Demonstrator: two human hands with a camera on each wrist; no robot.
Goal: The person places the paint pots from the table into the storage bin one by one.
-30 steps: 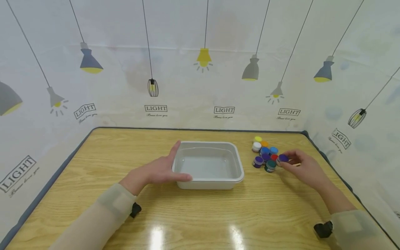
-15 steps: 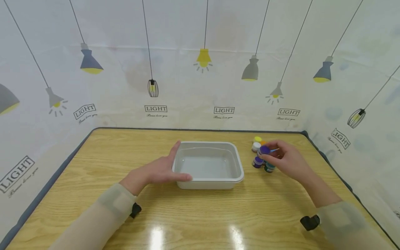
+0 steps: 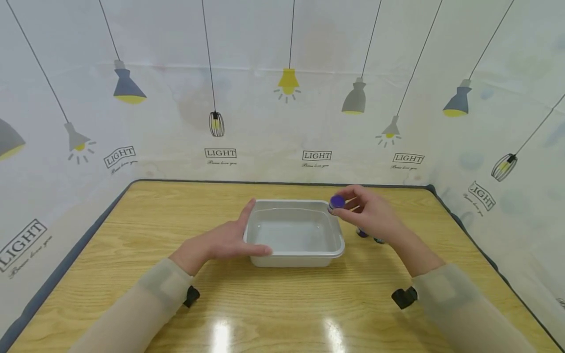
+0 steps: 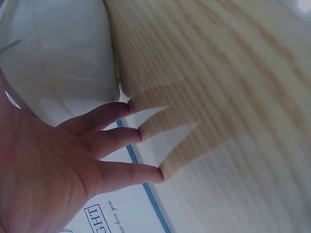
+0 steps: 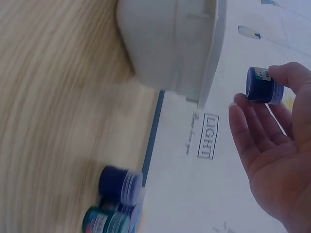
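A white rectangular plastic tub [image 3: 293,261] stands near the middle of the table. My left hand [image 3: 222,239] rests against its left side, thumb along the near rim and one finger at the far corner. In the left wrist view, other fingers [image 4: 114,141] extend straight, their tips at the wooden tabletop. My right hand [image 3: 372,213] pinches a small paint jar [image 3: 337,202] with a purple lid between thumb and fingertips. Seen from the head, the jar overlaps the tub's far right corner; the right wrist view shows the dark-blue jar [image 5: 260,87] held above rim height.
More paint jars stand right of the tub, mostly hidden behind my right hand in the head view; a purple one [image 3: 362,233] peeks out. The right wrist view shows a dark-blue jar [image 5: 119,185] and a green jar [image 5: 104,221]. A printed lamp backdrop [image 3: 265,171] borders the table.
My right hand has lifted the purple-lidded paint jar from beside the group and carried it left to the tub's right edge. My left hand and the tub have stayed put.
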